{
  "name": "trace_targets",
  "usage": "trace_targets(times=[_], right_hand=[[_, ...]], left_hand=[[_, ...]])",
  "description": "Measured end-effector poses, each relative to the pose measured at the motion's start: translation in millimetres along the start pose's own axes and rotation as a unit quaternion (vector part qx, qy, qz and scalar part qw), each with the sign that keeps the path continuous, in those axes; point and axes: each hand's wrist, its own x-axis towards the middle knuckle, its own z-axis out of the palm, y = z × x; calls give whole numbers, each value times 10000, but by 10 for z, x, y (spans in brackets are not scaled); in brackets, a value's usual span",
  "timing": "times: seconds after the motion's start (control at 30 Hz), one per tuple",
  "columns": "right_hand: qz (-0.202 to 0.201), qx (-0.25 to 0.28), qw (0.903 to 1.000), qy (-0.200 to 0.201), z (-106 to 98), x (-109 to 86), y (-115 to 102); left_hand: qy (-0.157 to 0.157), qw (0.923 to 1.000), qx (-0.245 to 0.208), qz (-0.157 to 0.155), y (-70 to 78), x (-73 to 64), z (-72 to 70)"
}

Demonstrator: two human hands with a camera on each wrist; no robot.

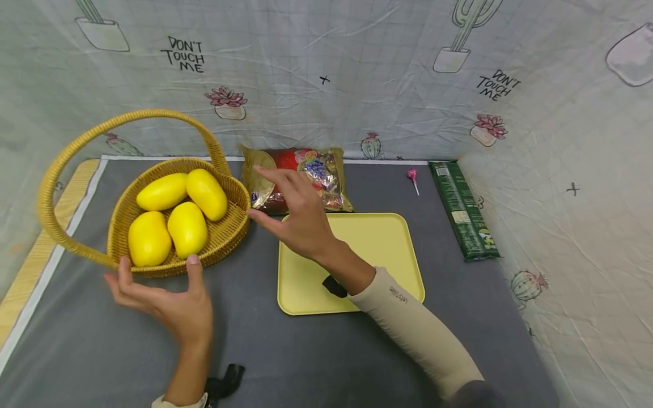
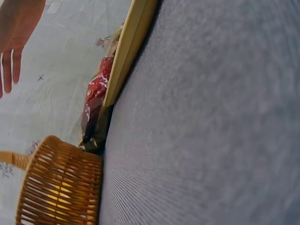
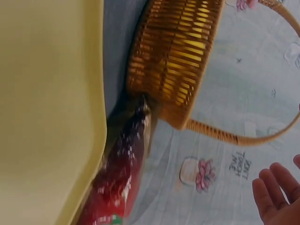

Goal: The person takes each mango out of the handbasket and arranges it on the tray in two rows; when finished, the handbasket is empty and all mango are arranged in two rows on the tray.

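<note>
A yellow woven basket (image 1: 232, 238) with a tall arched handle holds several yellow mangoes (image 1: 149, 238). My left hand (image 1: 168, 306) is at the basket's front side, fingers and thumb spread apart; whether the fingertips touch the rim cannot be told. Over the candy bag (image 1: 326, 184) and the tray's back left corner, my right hand (image 1: 301, 218) is held with fingers extended, its thumb tip close to the basket's right rim. Neither hand grips anything. In the right wrist view the right hand's fingers (image 3: 274, 185) show beside the basket (image 3: 171, 56).
A pale yellow tray (image 1: 306, 294) lies at the middle of the grey cloth. To the back right are a pink lollipop (image 1: 412, 175) and a long green packet (image 1: 464, 212). A printed curtain (image 1: 326, 113) hangs behind and at the sides.
</note>
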Motion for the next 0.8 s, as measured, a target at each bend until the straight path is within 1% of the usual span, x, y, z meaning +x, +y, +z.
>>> trace_targets(times=[0.1, 0.17, 0.27, 0.37, 0.47, 0.53, 0.67, 0.8], right_hand=[[72, 145, 9995, -273, 151, 63, -45], [182, 279, 9984, -463, 259, 102, -73], [420, 411, 9952, -784, 416, 159, -110], [640, 507, 9912, -1043, 570, 213, -127], [850, 498, 9867, -1296, 725, 270, -120], [943, 455, 9842, -1427, 833, 315, -103], [1136, 191, 9785, -1713, 1022, 414, -79], [1309, -110, 9743, -1832, 1158, 498, -81]], left_hand=[[-144, 9989, 33, -442, -38, 23, -4], [-220, 9975, 9, -677, -87, 38, -2], [-295, 9949, -64, -965, -155, 70, 2], [-330, 9922, -230, -1177, -202, 104, 6], [-340, 9899, -417, -1308, -220, 128, 11], [-317, 9892, -463, -1355, -237, 138, 16], [-324, 9883, -448, -1425, -271, 153, 21], [-391, 9868, -510, -1487, -271, 156, 31]])
